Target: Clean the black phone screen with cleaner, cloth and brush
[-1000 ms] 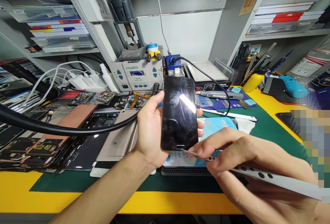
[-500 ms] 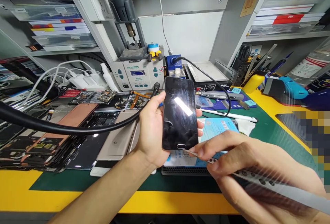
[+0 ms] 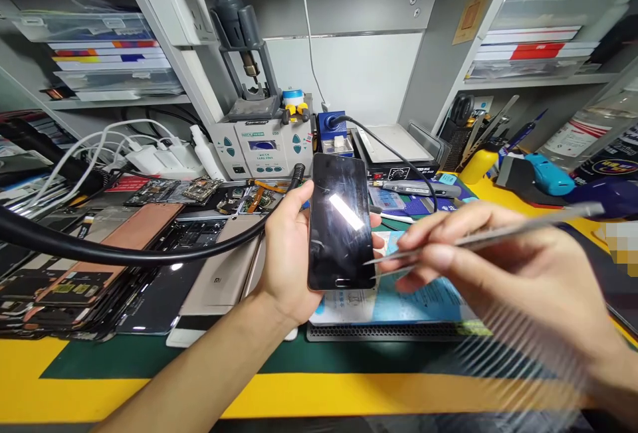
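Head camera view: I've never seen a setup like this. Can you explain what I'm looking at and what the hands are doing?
This picture comes from a camera worn on a person's head, looking forward and down, so the two bare arms reaching in are the wearer's own. The left hand holds a black smartphone, its screen facing the camera. The right hand pinches metal tweezers, their tips near the phone's lower right edge. Below lies a blue and white printed sheet on a green work mat with a yellow border. To the left are a gold phone and a stack of phone parts. Behind stands a bench soldering station, and a thick black hose crosses the view.
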{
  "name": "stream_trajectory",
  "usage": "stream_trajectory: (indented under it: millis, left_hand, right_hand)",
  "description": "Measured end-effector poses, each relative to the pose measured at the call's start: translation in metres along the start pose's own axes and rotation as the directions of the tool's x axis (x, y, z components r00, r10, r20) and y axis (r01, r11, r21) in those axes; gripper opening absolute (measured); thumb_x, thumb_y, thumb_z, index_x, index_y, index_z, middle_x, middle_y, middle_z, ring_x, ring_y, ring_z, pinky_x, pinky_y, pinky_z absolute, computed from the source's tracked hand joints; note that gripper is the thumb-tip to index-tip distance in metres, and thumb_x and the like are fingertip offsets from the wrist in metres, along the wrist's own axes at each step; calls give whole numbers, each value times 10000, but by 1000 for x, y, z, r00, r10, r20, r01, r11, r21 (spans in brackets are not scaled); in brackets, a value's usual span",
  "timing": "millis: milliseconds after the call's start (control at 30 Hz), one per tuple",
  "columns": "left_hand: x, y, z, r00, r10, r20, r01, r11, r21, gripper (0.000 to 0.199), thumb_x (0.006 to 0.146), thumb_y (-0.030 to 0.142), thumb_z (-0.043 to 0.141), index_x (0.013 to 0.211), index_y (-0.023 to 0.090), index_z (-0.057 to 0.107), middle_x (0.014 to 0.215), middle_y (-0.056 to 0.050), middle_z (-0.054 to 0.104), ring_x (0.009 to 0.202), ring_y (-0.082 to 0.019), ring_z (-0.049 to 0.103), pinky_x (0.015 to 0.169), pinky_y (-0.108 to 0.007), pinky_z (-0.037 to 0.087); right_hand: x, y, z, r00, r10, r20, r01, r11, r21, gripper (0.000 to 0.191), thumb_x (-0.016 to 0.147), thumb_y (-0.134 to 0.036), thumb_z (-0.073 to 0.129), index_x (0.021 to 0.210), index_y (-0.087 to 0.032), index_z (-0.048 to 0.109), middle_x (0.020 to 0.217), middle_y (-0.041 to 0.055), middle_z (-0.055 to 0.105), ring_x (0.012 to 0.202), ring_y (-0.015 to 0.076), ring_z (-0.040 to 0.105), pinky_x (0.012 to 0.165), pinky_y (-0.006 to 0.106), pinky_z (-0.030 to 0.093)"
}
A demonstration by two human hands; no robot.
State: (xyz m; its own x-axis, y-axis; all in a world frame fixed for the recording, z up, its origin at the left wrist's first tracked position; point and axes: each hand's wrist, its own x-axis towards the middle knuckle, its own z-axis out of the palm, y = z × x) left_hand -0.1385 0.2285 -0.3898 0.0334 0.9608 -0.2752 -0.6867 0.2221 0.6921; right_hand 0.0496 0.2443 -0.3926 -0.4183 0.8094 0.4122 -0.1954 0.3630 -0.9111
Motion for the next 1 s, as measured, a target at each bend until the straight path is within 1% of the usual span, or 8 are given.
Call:
stream_trajectory:
  millis: [100,267,467,600,700,800,900,1000]
  left_hand:
    - [-1,1,3,1000,11,-16,-11,1000,14,584,981,492,336,952,66,734,824,-170,753,642,-273,727,620,-397,610]
    - [-4,4,5,993,74,-87,-65,992,104,550,975,481,371,1032,61,722,863,-198,767,657,-301,738,620,-426,613]
    - [-6,7,7,980,111,-163,-97,991,89,545,981,430,353,996,41,735,819,-223,765,669,-324,748,638,-467,628]
    - [-3,6,3,976,142,-166,-127,987,96,536,977,411,357,1053,41,738,872,-240,772,706,-352,758,650,-513,632]
    - [-2,6,2,975,154,-162,-137,984,112,523,973,411,360,1076,63,738,885,-228,776,710,-365,757,656,-553,629]
    - [-3,6,5,975,148,-168,-126,983,134,524,974,403,346,1066,63,734,846,-226,774,697,-373,752,630,-557,625]
    - [-7,6,9,974,140,-177,-117,984,135,475,962,363,382,1062,55,730,845,-222,777,704,-351,750,644,-520,630]
    - [-10,6,10,973,135,-186,-111,985,135,456,947,358,410,1052,54,734,867,-229,779,718,-354,750,669,-528,627]
  right_hand:
    - [17,-6,-27,989,109,-97,-100,991,91,54,872,-257,803,894,-228,765,819,26,786,649,201,771,576,294,675]
    - [35,-6,-71,966,79,-247,-130,972,-196,233,809,-356,857,924,-191,740,837,47,774,714,219,772,700,356,678]
    - [41,9,-82,965,229,-126,-257,915,-310,315,800,-404,840,951,-171,692,864,40,743,830,224,771,816,363,650]
    - [43,0,-87,970,193,-149,-236,895,-380,315,810,-410,812,953,-158,688,780,26,714,689,176,723,643,295,637]
    - [43,-11,-104,952,277,-128,-300,772,-561,280,851,-433,750,876,-163,679,640,3,661,541,156,646,503,265,567]
    - [43,-15,-117,866,495,-74,-398,591,-701,249,882,-416,702,844,-175,655,611,11,672,514,175,655,481,264,534]
    - [44,-10,-110,784,617,-67,-438,473,-765,202,897,-362,683,939,-175,620,623,21,705,506,191,680,470,255,516]
    - [43,-4,-95,767,638,-71,-440,441,-782,278,917,-333,659,1118,-161,576,666,29,729,509,190,691,475,246,521]
